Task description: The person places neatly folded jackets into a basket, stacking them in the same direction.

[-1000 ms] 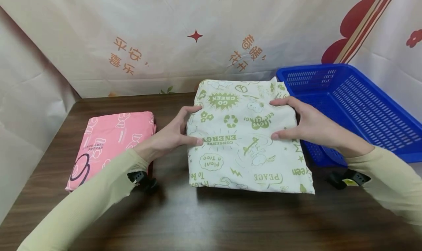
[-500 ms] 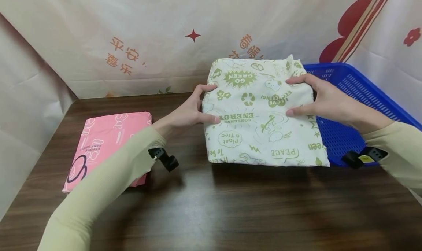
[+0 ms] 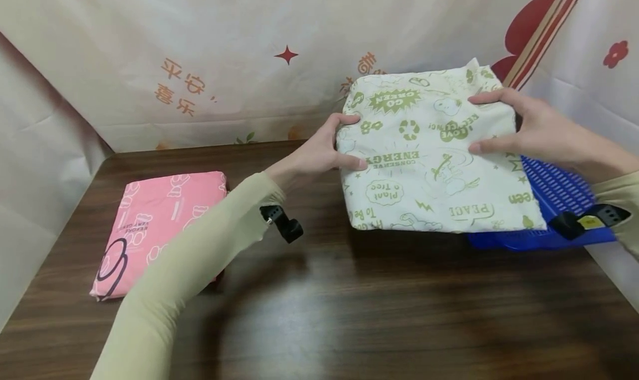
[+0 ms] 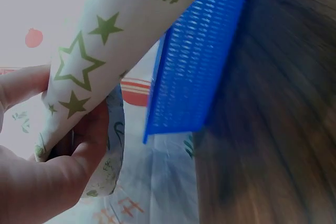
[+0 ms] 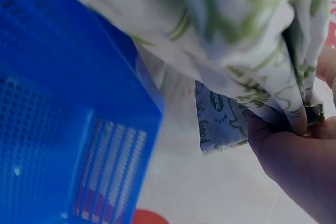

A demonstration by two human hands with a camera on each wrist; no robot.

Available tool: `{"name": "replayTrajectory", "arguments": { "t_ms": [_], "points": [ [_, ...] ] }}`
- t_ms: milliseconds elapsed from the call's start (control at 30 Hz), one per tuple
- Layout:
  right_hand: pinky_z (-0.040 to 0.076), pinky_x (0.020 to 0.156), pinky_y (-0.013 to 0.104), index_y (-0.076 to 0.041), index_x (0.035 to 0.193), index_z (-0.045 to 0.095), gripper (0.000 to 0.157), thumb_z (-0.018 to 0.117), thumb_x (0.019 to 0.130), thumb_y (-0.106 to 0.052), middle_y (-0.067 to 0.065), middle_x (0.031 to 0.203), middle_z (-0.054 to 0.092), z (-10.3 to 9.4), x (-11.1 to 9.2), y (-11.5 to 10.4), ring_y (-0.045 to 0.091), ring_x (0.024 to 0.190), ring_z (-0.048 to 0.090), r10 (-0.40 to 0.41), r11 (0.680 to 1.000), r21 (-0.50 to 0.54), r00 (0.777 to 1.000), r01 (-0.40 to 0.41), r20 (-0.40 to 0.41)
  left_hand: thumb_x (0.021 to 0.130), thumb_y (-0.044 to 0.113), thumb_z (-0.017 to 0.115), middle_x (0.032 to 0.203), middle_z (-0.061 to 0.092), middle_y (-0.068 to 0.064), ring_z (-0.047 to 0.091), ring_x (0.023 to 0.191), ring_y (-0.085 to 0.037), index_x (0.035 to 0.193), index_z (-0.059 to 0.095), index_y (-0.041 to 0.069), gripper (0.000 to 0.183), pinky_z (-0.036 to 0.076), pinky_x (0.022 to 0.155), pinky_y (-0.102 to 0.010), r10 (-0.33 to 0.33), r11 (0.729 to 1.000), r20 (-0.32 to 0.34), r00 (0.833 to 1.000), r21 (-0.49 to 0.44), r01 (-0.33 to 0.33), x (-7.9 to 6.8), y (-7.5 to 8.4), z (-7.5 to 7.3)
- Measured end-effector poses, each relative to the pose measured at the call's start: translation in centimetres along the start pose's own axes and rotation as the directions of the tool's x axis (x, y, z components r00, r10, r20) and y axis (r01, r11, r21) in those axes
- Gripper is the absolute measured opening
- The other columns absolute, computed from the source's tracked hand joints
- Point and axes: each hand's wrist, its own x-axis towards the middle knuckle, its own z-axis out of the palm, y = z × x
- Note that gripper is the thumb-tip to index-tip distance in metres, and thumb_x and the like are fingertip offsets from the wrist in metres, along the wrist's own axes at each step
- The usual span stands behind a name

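Note:
My left hand (image 3: 319,152) and right hand (image 3: 544,130) hold a folded white cloth (image 3: 429,186) with green prints by its two opposite sides. It is raised above the table, partly over the blue basket (image 3: 561,188). On each side the thumb lies on top and fingers go beneath, mostly hidden in the head view. From the left wrist, the cloth's edge (image 4: 79,61) shows between thumb and fingers, the basket (image 4: 189,61) beyond. In the right wrist view several layers (image 5: 252,51) hang loosely at the grip, beside the basket's wall (image 5: 115,77).
A folded pink cloth (image 3: 165,219) with white line drawings lies at the left of the dark wooden table (image 3: 349,308). Behind stands a pale printed backdrop (image 3: 239,36). The cloth hides much of the basket in the head view.
Both hands have carried the white cloth up and to the right, from in front of the basket's left side to partly over it. The pink cloth stays in place.

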Motion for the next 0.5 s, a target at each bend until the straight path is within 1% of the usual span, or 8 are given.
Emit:
{"name": "replayTrajectory", "arguments": {
  "t_ms": [100, 167, 300, 367, 433, 500],
  "points": [
    [0.050, 0.057, 0.028, -0.033, 0.152, 0.025, 0.082, 0.074, 0.087, -0.024, 0.018, 0.124, 0.045, -1.3, 0.2, 0.5, 0.017, 0.071, 0.060, 0.037, 0.999, -0.032, 0.999, -0.037, -0.012, 0.081, -0.007, 0.072, 0.122, 0.049, -0.015, 0.058, 0.102, -0.023, 0.144, 0.027, 0.013, 0.081, 0.050, 0.082, -0.031, 0.022, 0.999, -0.010, 1.000, -0.040, -0.022, 1.0, 0.5, 0.9],
    [0.050, 0.057, 0.028, -0.032, 0.153, 0.024, 0.083, 0.074, 0.087, -0.027, 0.019, 0.125, 0.044, -2.0, 0.2, 1.0, 0.018, 0.071, 0.059, 0.052, 0.997, -0.058, 0.998, -0.054, -0.023, 0.080, -0.008, 0.073, 0.123, 0.047, -0.013, 0.058, 0.103, -0.022, 0.144, 0.027, 0.013, 0.081, 0.049, 0.082, -0.030, 0.032, 0.998, -0.017, 0.999, -0.050, -0.033, 1.7, 0.6, 1.5],
    [0.045, 0.057, 0.021, -0.024, 0.154, 0.024, 0.085, 0.075, 0.086, -0.029, 0.023, 0.133, 0.035, -2.8, 0.2, 2.4, 0.017, 0.078, 0.051, 0.050, 0.992, -0.112, 0.997, -0.055, -0.054, 0.079, -0.009, 0.073, 0.121, 0.048, -0.010, 0.057, 0.102, -0.021, 0.143, 0.030, 0.013, 0.081, 0.049, 0.083, -0.028, 0.020, 0.998, -0.023, 1.000, -0.064, -0.021, 3.3, 0.5, 2.6],
    [0.045, 0.056, 0.020, -0.019, 0.154, 0.024, 0.085, 0.075, 0.086, -0.029, 0.025, 0.136, 0.030, -3.0, 0.2, 3.2, 0.017, 0.077, 0.050, 0.049, 0.990, -0.128, 0.997, -0.057, -0.061, 0.078, -0.009, 0.073, 0.120, 0.049, -0.009, 0.057, 0.101, -0.020, 0.141, 0.031, 0.014, 0.080, 0.049, 0.082, -0.027, 0.005, 0.998, -0.021, 1.000, -0.063, -0.006, 4.1, 0.3, 3.2],
    [0.046, 0.055, 0.021, -0.014, 0.154, 0.024, 0.086, 0.075, 0.086, -0.027, 0.025, 0.136, 0.029, -3.3, 0.3, 4.0, 0.016, 0.076, 0.049, 0.047, 0.990, -0.130, 0.997, -0.054, -0.060, 0.078, -0.009, 0.074, 0.118, 0.049, -0.008, 0.058, 0.100, -0.018, 0.140, 0.031, 0.015, 0.079, 0.049, 0.082, -0.025, -0.008, 0.998, -0.019, 1.000, -0.063, 0.007, 4.8, 0.2, 3.7],
    [0.046, 0.056, 0.021, -0.012, 0.153, 0.024, 0.086, 0.076, 0.086, -0.026, 0.025, 0.135, 0.030, -3.6, 0.5, 4.8, 0.015, 0.076, 0.049, 0.053, 0.989, -0.137, 0.997, -0.060, -0.054, 0.078, -0.009, 0.074, 0.117, 0.050, -0.007, 0.058, 0.099, -0.017, 0.140, 0.031, 0.016, 0.079, 0.049, 0.082, -0.023, -0.019, 0.998, -0.019, 1.000, -0.058, 0.018, 5.3, 0.1, 4.3]
  ]
}}
